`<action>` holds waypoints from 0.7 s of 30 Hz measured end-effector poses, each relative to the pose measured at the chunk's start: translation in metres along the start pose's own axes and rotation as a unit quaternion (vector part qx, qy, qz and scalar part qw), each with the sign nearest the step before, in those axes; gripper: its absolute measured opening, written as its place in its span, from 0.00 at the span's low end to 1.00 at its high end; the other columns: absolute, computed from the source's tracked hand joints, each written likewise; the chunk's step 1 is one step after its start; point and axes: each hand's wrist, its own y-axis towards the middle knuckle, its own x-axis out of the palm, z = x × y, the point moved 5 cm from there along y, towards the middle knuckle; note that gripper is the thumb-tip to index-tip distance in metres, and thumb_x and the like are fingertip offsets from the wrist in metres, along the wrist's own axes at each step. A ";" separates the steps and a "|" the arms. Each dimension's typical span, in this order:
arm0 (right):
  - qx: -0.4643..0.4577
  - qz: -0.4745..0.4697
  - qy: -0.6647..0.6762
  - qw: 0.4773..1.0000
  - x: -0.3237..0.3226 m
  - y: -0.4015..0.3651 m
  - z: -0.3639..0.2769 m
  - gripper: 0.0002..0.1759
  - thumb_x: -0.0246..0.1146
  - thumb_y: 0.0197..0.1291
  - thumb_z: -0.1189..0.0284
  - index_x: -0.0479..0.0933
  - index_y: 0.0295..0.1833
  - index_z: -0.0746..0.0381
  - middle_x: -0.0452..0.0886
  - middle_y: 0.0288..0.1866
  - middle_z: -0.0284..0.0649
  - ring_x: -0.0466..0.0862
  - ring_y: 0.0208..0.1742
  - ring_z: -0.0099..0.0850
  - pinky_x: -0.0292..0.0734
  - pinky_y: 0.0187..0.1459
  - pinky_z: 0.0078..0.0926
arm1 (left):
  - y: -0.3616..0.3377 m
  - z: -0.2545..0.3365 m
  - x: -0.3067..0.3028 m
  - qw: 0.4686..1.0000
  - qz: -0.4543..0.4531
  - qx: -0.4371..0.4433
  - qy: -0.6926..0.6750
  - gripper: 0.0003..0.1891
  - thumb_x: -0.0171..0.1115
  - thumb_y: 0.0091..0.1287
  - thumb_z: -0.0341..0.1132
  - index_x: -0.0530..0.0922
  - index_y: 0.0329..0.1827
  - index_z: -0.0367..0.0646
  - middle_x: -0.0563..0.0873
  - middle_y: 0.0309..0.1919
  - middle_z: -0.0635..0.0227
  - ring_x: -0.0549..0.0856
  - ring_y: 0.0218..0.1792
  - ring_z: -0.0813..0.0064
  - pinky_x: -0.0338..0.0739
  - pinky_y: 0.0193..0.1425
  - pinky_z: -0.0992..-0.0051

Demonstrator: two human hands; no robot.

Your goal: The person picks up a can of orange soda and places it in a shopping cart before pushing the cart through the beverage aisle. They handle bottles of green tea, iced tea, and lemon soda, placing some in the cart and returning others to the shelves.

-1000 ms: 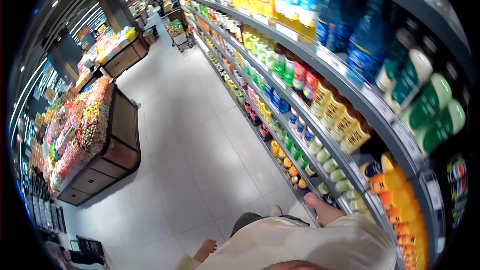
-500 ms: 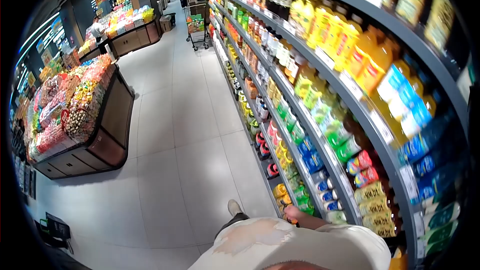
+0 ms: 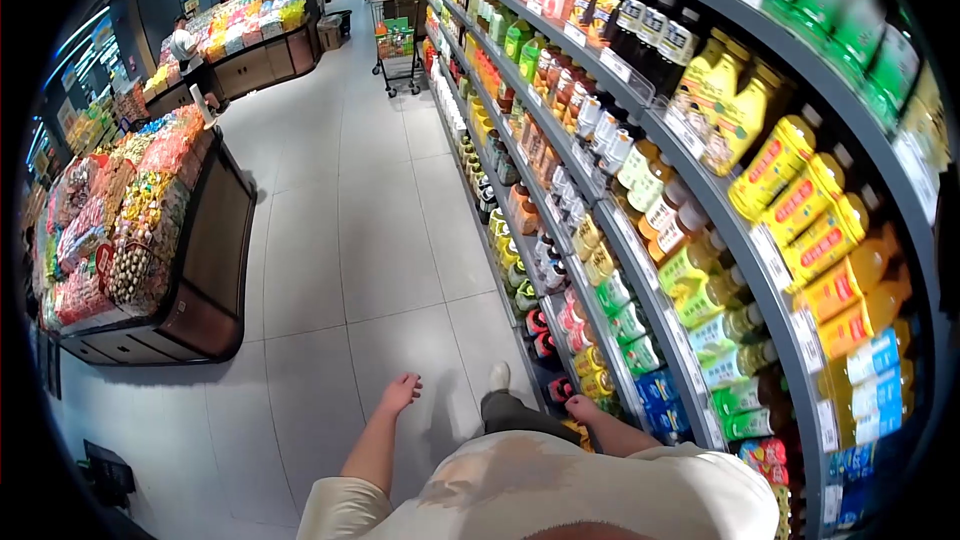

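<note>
My left hand [image 3: 402, 393] hangs over the floor in front of my body, fingers loosely bent and a little apart, with nothing in it. Close to the lower shelves on the right is my right hand [image 3: 582, 407], small in view, its fingers curled in and no object visible in them. Red-labelled dark bottles [image 3: 560, 388] lie nearest to it. My light shirt [image 3: 520, 480] has a brownish patch, and one light shoe [image 3: 500, 376] shows on the floor.
Curved drink shelves [image 3: 640, 90] run along the right side. A display of packaged goods [image 3: 125, 230] stands at the left. Farther off are a shopping cart [image 3: 397, 45] in the aisle and a person [image 3: 187, 48] beside another display. A dark basket [image 3: 108, 470] is at lower left.
My left hand and forearm have come into view. A shoe has shifted right and up in view. The shelves and displays sit differently as the camera has moved.
</note>
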 end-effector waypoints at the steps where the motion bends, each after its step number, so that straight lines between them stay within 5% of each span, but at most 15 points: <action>1: 0.013 -0.020 0.021 0.999 0.002 0.019 -0.006 0.12 0.62 0.67 0.61 0.80 0.47 0.58 0.83 0.31 0.38 0.83 0.26 0.32 0.79 0.26 0.33 | 0.016 0.008 0.001 1.000 0.004 -0.002 0.000 0.21 0.52 0.76 0.50 0.80 0.56 0.43 0.88 0.44 0.66 0.86 0.36 0.74 0.81 0.39 0.70; 5: -0.031 -0.043 -0.028 0.998 0.009 0.107 -0.015 0.13 0.62 0.67 0.61 0.82 0.35 0.59 0.82 0.26 0.39 0.81 0.20 0.33 0.77 0.24 0.33 | 0.071 -0.001 -0.007 0.999 -0.012 -0.025 0.037 0.22 0.51 0.78 0.51 0.79 0.59 0.43 0.88 0.45 0.63 0.87 0.37 0.72 0.81 0.39 0.71; 7: 0.058 -0.104 0.011 0.993 0.001 0.125 -0.047 0.14 0.59 0.67 0.64 0.82 0.32 0.61 0.83 0.24 0.40 0.80 0.18 0.33 0.75 0.20 0.35 | 0.085 -0.042 -0.020 0.998 -0.019 -0.046 0.048 0.20 0.53 0.77 0.50 0.81 0.46 0.41 0.87 0.32 0.67 0.83 0.25 0.75 0.79 0.27 0.73; 9: 0.032 -0.106 0.000 0.994 -0.006 0.175 -0.055 0.14 0.59 0.67 0.65 0.82 0.33 0.61 0.82 0.24 0.40 0.80 0.18 0.33 0.73 0.18 0.35 | 0.080 -0.091 -0.038 0.983 -0.005 -0.181 0.012 0.20 0.54 0.76 0.51 0.81 0.44 0.42 0.86 0.30 0.66 0.83 0.25 0.74 0.80 0.27 0.70; 14: 0.048 -0.154 -0.072 0.984 -0.044 0.239 -0.191 0.14 0.57 0.66 0.66 0.80 0.33 0.64 0.80 0.22 0.41 0.77 0.15 0.32 0.69 0.13 0.34 | 0.032 -0.049 -0.090 0.948 -0.017 -0.305 0.086 0.19 0.54 0.75 0.51 0.80 0.47 0.41 0.87 0.32 0.65 0.84 0.25 0.72 0.80 0.27 0.69; 16: -0.032 -0.280 -0.166 0.945 -0.025 0.353 -0.182 0.15 0.57 0.67 0.63 0.79 0.33 0.63 0.78 0.22 0.39 0.76 0.15 0.31 0.70 0.13 0.33 | 0.036 -0.021 -0.103 0.948 0.015 -0.313 0.062 0.19 0.55 0.74 0.50 0.80 0.48 0.41 0.87 0.33 0.65 0.84 0.25 0.72 0.80 0.28 0.69; 18: 0.031 -0.172 -0.034 0.984 -0.060 0.346 -0.285 0.13 0.57 0.68 0.64 0.79 0.36 0.61 0.78 0.22 0.38 0.76 0.15 0.30 0.70 0.13 0.33 | 0.053 0.006 -0.110 0.948 0.038 -0.315 0.040 0.19 0.55 0.74 0.50 0.80 0.49 0.41 0.87 0.34 0.64 0.85 0.26 0.71 0.81 0.28 0.68; 21: -0.003 -0.104 0.041 0.994 -0.075 0.384 -0.402 0.09 0.59 0.70 0.66 0.79 0.39 0.58 0.78 0.23 0.36 0.76 0.16 0.27 0.69 0.14 0.29 | 0.092 0.033 -0.121 0.948 0.056 -0.313 0.011 0.19 0.56 0.74 0.49 0.79 0.50 0.41 0.87 0.35 0.63 0.85 0.26 0.70 0.81 0.28 0.68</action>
